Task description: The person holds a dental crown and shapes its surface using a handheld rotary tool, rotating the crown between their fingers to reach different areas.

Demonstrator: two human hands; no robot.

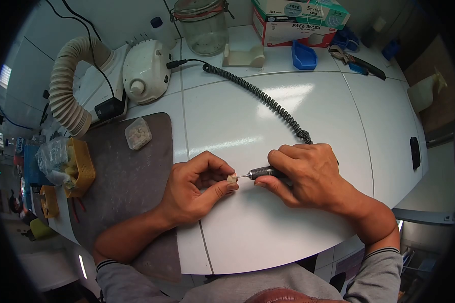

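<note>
Readable print only on the green-and-white box (296, 20) at the back of the bench (318, 116): "FACE MASK" in dark capitals along the front panel, "30" followed by a small word too blurred to make out near the upper left corner, and "FREE" inside a round badge on the lid. Further lettering on the lid too blurred to read. Nothing else legible anywhere.

Bright overhead glare on white table (288, 96), fisheye-dark corners.
</note>
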